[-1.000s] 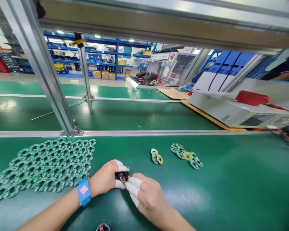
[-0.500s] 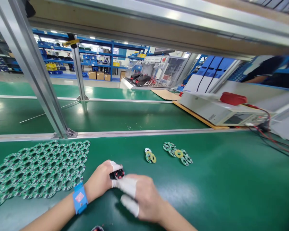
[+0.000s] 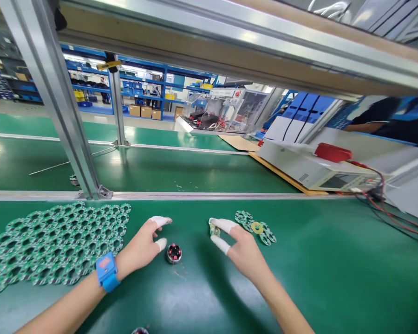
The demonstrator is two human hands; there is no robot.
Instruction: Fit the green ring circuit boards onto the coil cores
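Observation:
My left hand [image 3: 149,242], with white finger covers and a blue wrist strap, is open and holds nothing. Just to its right a small round motor stator [image 3: 174,253] with red copper windings stands on the green bench top, thin wires trailing beside it. My right hand [image 3: 238,241], also in white finger covers, has thumb and fingertip on two sides of a small pile of ring-shaped circuit boards [image 3: 215,230] and a yellow ring; the fingers partly hide it. Farther right lies a loose group of green ring boards [image 3: 265,235] with a yellow ring [image 3: 257,227] on top.
Many green ring boards [image 3: 59,241] cover the left of the bench. Another stator [image 3: 140,330] shows at the bottom edge. A metal post [image 3: 61,106] rises at left and a shelf beam crosses above. A grey instrument [image 3: 306,162] with red and black cables stands at right.
The stator has left my left hand and now stands on the bench. My left hand has opened. My right hand has moved away to the right, onto the small pile of rings.

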